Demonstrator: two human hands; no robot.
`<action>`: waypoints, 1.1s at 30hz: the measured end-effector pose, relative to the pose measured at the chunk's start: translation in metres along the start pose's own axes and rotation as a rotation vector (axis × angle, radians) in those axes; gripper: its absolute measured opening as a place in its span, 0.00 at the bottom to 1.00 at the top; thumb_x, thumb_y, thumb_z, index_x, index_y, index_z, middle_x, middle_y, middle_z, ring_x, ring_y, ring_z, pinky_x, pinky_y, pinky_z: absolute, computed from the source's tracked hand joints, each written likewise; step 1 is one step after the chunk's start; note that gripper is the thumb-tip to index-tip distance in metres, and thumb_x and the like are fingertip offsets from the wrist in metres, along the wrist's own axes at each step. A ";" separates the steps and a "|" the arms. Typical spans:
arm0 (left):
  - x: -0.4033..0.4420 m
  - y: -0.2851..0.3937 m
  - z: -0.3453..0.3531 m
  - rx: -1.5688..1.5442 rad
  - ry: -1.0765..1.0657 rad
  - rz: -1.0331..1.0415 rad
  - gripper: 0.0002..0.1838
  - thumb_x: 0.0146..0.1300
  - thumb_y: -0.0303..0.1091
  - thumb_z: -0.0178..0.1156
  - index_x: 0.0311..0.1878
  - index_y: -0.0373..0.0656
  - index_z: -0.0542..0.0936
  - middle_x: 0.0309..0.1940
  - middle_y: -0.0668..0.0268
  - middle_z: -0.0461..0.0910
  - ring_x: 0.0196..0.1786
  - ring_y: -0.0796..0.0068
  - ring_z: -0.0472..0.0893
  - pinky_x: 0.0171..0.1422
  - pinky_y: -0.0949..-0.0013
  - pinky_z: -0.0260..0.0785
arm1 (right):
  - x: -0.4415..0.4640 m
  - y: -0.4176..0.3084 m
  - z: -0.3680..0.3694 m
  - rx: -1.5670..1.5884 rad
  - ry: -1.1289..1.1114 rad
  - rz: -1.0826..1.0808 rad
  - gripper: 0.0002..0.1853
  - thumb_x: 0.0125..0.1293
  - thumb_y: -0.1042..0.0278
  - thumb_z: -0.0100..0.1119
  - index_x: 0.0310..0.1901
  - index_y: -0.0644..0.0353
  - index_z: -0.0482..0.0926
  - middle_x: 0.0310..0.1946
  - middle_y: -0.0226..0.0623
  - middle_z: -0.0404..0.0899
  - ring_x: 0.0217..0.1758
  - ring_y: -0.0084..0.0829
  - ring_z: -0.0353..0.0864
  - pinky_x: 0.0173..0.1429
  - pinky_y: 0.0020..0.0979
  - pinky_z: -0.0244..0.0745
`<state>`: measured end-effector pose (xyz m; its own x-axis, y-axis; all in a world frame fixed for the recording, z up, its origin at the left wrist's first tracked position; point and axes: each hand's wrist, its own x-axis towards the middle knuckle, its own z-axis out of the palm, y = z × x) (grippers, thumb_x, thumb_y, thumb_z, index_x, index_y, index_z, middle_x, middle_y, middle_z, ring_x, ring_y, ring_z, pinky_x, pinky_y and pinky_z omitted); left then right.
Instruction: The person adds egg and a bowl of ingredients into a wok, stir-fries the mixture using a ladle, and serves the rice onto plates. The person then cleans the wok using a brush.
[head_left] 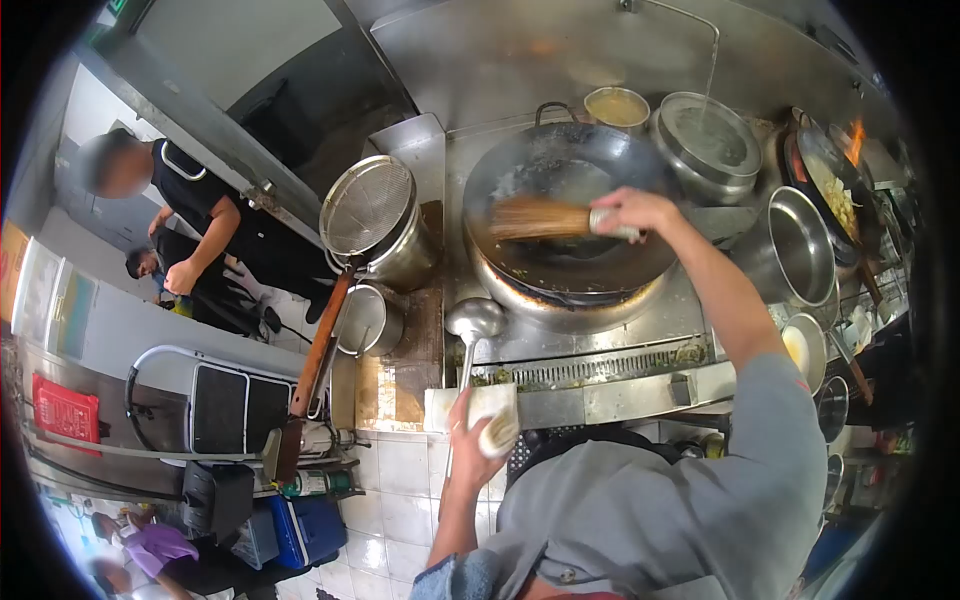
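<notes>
My right hand (635, 212) is closed round the pale handle of a bamboo wok brush (540, 218). The bristles point left, over the inside of a large dark wok (610, 265) on the stove. Some wet sheen and cloudy liquid show in the wok's bottom. Lower down, in front of the stove edge, my left hand (472, 440) grips a metal ladle (476, 319), bowl upward. A folded white cloth (455, 402) lies against the ladle's handle at the fingers. Beside the palm is a rounded whitish end (498, 437) whose kind I cannot make out.
Behind the wok stand a bowl of yellowish liquid (617, 107) and a pot under running water (708, 140). A mesh strainer (368, 205) rests on a pot at left. Another wok with food (832, 195) sits near a flame at right. Other people stand at far left.
</notes>
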<state>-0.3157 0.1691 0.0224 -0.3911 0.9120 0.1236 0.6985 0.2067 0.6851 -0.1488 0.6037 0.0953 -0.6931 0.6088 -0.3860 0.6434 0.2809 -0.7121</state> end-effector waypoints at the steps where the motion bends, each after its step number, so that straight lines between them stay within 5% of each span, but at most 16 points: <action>1: 0.024 0.010 0.013 -0.130 -0.040 0.069 0.22 0.36 0.31 0.72 0.41 0.38 0.81 0.67 0.47 0.53 0.68 0.44 0.56 0.71 0.54 0.52 | 0.004 -0.009 -0.008 -0.082 0.099 0.106 0.34 0.52 0.57 0.65 0.64 0.44 0.68 0.37 0.40 0.81 0.25 0.32 0.80 0.22 0.32 0.77; 3: 0.072 0.087 0.008 0.019 -0.119 0.473 0.19 0.36 0.29 0.70 0.37 0.37 0.81 0.68 0.46 0.53 0.69 0.44 0.56 0.72 0.49 0.49 | 0.046 0.005 0.008 0.052 0.458 0.089 0.34 0.51 0.56 0.63 0.63 0.46 0.68 0.43 0.41 0.80 0.31 0.39 0.82 0.24 0.37 0.79; 7: 0.115 0.148 0.054 0.262 -0.193 0.645 0.09 0.43 0.26 0.62 0.31 0.38 0.80 0.66 0.41 0.55 0.70 0.40 0.53 0.73 0.44 0.44 | 0.019 -0.017 0.053 -0.007 0.255 0.020 0.34 0.51 0.56 0.62 0.63 0.45 0.68 0.40 0.42 0.80 0.30 0.38 0.81 0.25 0.34 0.79; 9: 0.122 0.147 0.063 0.397 -0.172 0.646 0.07 0.45 0.26 0.59 0.30 0.38 0.80 0.65 0.40 0.57 0.69 0.39 0.54 0.73 0.44 0.43 | -0.025 -0.021 0.017 -0.006 -0.016 0.024 0.34 0.51 0.57 0.62 0.63 0.45 0.68 0.41 0.42 0.80 0.28 0.38 0.80 0.24 0.34 0.79; 11: 0.118 0.142 0.071 0.421 -0.162 0.598 0.06 0.48 0.26 0.56 0.28 0.37 0.81 0.64 0.39 0.58 0.68 0.39 0.54 0.73 0.45 0.42 | -0.028 -0.024 -0.031 -0.160 0.008 0.027 0.33 0.51 0.58 0.62 0.62 0.46 0.69 0.40 0.43 0.79 0.25 0.36 0.80 0.25 0.34 0.79; 13: 0.120 0.145 0.070 0.535 -0.194 0.560 0.07 0.49 0.28 0.56 0.29 0.37 0.81 0.63 0.39 0.59 0.67 0.40 0.57 0.73 0.44 0.42 | -0.014 -0.035 -0.048 -0.281 0.227 0.039 0.30 0.51 0.58 0.62 0.59 0.48 0.72 0.38 0.42 0.80 0.27 0.35 0.80 0.26 0.33 0.79; 15: 0.121 0.134 0.078 0.528 -0.154 0.529 0.07 0.50 0.28 0.56 0.29 0.38 0.81 0.63 0.40 0.60 0.67 0.40 0.57 0.73 0.44 0.42 | 0.043 -0.012 -0.029 0.142 0.621 0.010 0.30 0.51 0.59 0.62 0.59 0.48 0.72 0.39 0.42 0.79 0.33 0.34 0.81 0.25 0.33 0.79; 17: 0.122 0.128 0.080 0.516 -0.139 0.551 0.06 0.50 0.27 0.55 0.28 0.37 0.80 0.63 0.40 0.61 0.67 0.40 0.58 0.73 0.45 0.42 | 0.073 -0.012 0.008 0.242 0.452 0.052 0.31 0.55 0.60 0.61 0.63 0.48 0.69 0.31 0.39 0.78 0.23 0.29 0.77 0.23 0.33 0.76; 19: 0.124 0.119 0.077 0.467 -0.139 0.577 0.06 0.50 0.26 0.55 0.27 0.36 0.80 0.63 0.40 0.61 0.67 0.40 0.58 0.74 0.45 0.42 | 0.051 -0.031 0.057 0.277 0.279 0.102 0.35 0.54 0.56 0.61 0.66 0.48 0.64 0.49 0.39 0.77 0.39 0.32 0.80 0.30 0.32 0.80; 21: 0.123 0.123 0.073 0.402 -0.150 0.590 0.05 0.48 0.25 0.55 0.27 0.34 0.79 0.64 0.38 0.58 0.68 0.39 0.55 0.73 0.46 0.44 | -0.001 -0.047 0.067 0.242 0.042 0.092 0.36 0.54 0.55 0.62 0.66 0.51 0.64 0.49 0.39 0.77 0.40 0.31 0.80 0.30 0.30 0.80; 25: 0.119 0.126 0.070 0.344 -0.212 0.584 0.05 0.45 0.23 0.56 0.27 0.33 0.79 0.67 0.37 0.51 0.71 0.38 0.48 0.74 0.47 0.45 | -0.103 -0.031 0.022 -0.213 -0.204 -0.093 0.35 0.54 0.55 0.61 0.65 0.51 0.66 0.48 0.43 0.79 0.46 0.38 0.81 0.47 0.36 0.78; 27: 0.115 0.127 0.066 0.295 -0.254 0.562 0.07 0.42 0.22 0.58 0.29 0.34 0.79 0.68 0.37 0.50 0.72 0.38 0.45 0.74 0.48 0.44 | -0.121 -0.014 -0.010 -0.688 -0.044 -0.223 0.31 0.55 0.58 0.62 0.62 0.53 0.69 0.46 0.47 0.79 0.44 0.43 0.81 0.53 0.37 0.74; 29: 0.112 0.130 0.055 0.179 -0.287 0.545 0.10 0.41 0.21 0.60 0.32 0.34 0.79 0.68 0.38 0.49 0.73 0.40 0.45 0.74 0.51 0.45 | -0.144 -0.062 -0.033 -0.912 0.058 -0.031 0.29 0.52 0.61 0.63 0.58 0.54 0.73 0.47 0.49 0.78 0.48 0.47 0.78 0.55 0.37 0.73; 33: 0.096 0.121 0.032 -0.211 -0.374 0.478 0.21 0.37 0.22 0.67 0.41 0.36 0.79 0.70 0.45 0.48 0.73 0.47 0.50 0.73 0.56 0.49 | -0.157 -0.072 -0.020 -0.581 0.278 -0.229 0.29 0.50 0.60 0.63 0.56 0.55 0.75 0.45 0.48 0.79 0.52 0.44 0.78 0.57 0.36 0.71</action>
<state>-0.2493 0.2928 0.0946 0.1963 0.9561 0.2176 0.5961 -0.2925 0.7477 -0.0796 0.5022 0.2189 -0.7734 0.6325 -0.0426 0.6142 0.7311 -0.2972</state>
